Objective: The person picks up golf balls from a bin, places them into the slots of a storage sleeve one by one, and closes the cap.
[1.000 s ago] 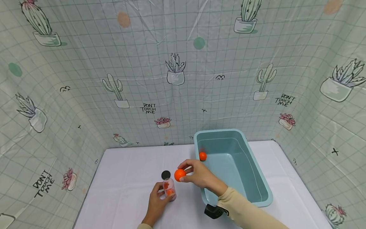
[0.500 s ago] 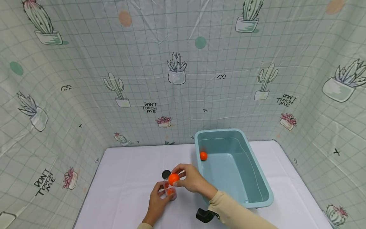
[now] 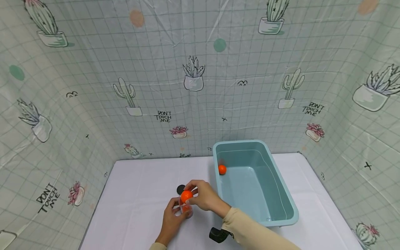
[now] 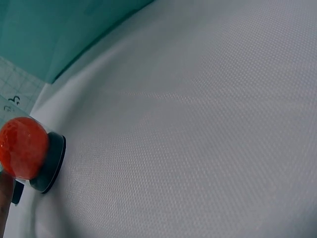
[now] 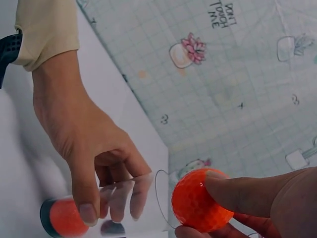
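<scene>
My left hand (image 3: 170, 219) grips a clear plastic tube (image 5: 151, 220) with a dark base, standing on the white table. An orange ball (image 5: 67, 218) sits at the tube's bottom, also visible in the left wrist view. Between thumb and fingers, my right hand (image 3: 204, 197) pinches a dimpled orange golf ball (image 5: 198, 198) right at the tube's open mouth. From the head view, this ball overlaps the top of the tube. A round black lid (image 3: 180, 189) lies on the table just behind the tube, partly hidden by the right hand and ball.
A light blue plastic bin (image 3: 250, 194) stands right of the hands, with another orange ball (image 3: 222, 169) against its left wall. The white-covered table (image 3: 140, 187) is enclosed at the back and sides by a cactus-print curtain (image 3: 150, 76).
My right hand has moved left with the golf ball, from beside the tube to over its mouth. The left hand and the tube have stayed in place.
</scene>
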### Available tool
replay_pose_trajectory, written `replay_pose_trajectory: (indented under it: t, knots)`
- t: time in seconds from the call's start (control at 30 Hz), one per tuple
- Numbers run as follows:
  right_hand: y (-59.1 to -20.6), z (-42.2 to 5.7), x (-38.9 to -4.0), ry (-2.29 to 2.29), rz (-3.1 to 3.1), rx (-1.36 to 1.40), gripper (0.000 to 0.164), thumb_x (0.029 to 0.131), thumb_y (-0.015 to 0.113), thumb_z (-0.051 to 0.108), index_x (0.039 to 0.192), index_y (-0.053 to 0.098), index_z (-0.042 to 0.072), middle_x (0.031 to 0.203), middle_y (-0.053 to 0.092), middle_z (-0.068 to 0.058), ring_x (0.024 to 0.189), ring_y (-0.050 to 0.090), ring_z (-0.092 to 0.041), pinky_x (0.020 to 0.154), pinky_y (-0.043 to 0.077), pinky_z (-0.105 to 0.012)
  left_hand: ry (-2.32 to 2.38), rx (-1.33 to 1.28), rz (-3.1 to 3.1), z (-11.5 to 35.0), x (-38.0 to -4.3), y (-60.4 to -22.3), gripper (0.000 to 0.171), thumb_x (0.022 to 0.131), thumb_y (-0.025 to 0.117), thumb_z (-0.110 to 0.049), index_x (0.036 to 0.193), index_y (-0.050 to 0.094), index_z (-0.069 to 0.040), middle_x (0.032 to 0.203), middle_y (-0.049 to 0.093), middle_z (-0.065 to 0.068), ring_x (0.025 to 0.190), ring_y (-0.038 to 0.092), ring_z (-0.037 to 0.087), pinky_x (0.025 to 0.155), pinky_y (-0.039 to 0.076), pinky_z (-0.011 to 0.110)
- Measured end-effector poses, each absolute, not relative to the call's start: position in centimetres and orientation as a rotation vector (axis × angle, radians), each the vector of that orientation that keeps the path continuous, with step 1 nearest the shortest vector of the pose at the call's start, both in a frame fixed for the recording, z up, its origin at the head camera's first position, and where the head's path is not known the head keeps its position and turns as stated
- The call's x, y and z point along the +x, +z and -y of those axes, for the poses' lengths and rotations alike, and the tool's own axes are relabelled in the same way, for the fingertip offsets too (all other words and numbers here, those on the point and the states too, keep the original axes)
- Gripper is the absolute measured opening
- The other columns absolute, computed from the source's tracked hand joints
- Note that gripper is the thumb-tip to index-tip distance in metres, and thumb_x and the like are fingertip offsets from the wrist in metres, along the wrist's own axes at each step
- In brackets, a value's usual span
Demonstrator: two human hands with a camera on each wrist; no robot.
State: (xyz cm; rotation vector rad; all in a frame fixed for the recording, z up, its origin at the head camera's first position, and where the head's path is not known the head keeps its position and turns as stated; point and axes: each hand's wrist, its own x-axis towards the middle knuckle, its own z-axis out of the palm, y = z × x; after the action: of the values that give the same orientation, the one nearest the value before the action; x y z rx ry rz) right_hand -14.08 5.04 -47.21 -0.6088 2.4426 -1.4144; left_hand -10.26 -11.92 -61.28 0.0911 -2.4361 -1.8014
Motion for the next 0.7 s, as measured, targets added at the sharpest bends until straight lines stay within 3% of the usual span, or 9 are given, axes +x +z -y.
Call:
replay_pose_trajectory:
  t: [0.33, 0.47, 0.7]
  knots:
    - [-47.12, -4.32, -14.24, -1.335, -2.460, -0.568, 0.028, 0.081, 0.084, -0.008, 0.103, 0.072, 0.003, 0.101, 0.071, -0.009, 0.091, 0.066, -0.027, 0.082, 0.062, -0.040, -1.775, 0.083, 2.436, 11.84, -10.11, -60.99, 0.045, 0.082, 0.088, -0.005, 0.119, 0.062, -0.002, 0.115, 0.067, 0.009, 0.111, 0.061, 0.023, 0.101, 0.059, 0.037]
    - [-46.92, -4.18, -14.37, -1.317, -2.466, -0.565, 0.027, 0.081, 0.084, -0.008, 0.102, 0.071, 0.002, 0.101, 0.070, -0.010, 0.092, 0.067, -0.031, 0.083, 0.063, -0.042, -1.792, 0.091, 2.433, 11.81, -10.13, -61.00, 0.044, 0.083, 0.088, -0.004, 0.119, 0.062, -0.002, 0.116, 0.067, 0.009, 0.112, 0.061, 0.024, 0.101, 0.058, 0.033]
    - [-46.90, -4.02, -14.49, -1.285, -2.477, -0.585, 0.026, 0.081, 0.083, -0.008, 0.102, 0.071, 0.002, 0.101, 0.070, -0.011, 0.092, 0.066, -0.030, 0.082, 0.063, -0.041, -1.775, 0.084, 2.456, 11.88, -10.18, -61.03, 0.044, 0.084, 0.087, -0.006, 0.119, 0.062, -0.002, 0.117, 0.067, 0.011, 0.113, 0.061, 0.027, 0.102, 0.058, 0.039]
